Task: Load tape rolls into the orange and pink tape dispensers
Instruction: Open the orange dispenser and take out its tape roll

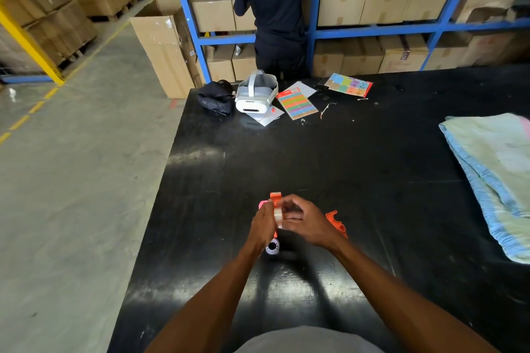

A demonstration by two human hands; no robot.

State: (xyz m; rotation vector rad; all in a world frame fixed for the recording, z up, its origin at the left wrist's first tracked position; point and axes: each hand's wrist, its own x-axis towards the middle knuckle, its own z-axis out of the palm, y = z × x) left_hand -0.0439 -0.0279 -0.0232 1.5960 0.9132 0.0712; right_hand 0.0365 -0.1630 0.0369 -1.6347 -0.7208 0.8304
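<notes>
Hands meet above the near middle of the black bench (372, 166). The left hand (262, 225) is closed around the orange tape dispenser (276, 198), held upright with its top end poking out above the fingers. The right hand (305, 222) curls its fingers against a clear tape roll (278, 216) pinched edge-on between the 2 hands, touching the dispenser. Just behind the left hand a bit of the pink tape dispenser (262, 204) shows, mostly hidden. Below the left wrist, a second tape roll (272, 246) with a white core lies on the bench. Just right of the right hand lies a separate orange plastic piece (337, 223).

Well beyond the hands, at the bench's far edge, sit a dark bag (216, 97), a white headset (256, 94) and 2 sheets of coloured labels (296, 103). Far to the right lies a folded towel (493, 175). Past the bench, a person in dark clothes (276, 8) faces blue shelving (318, 34) stacked with cardboard boxes (341, 7).
</notes>
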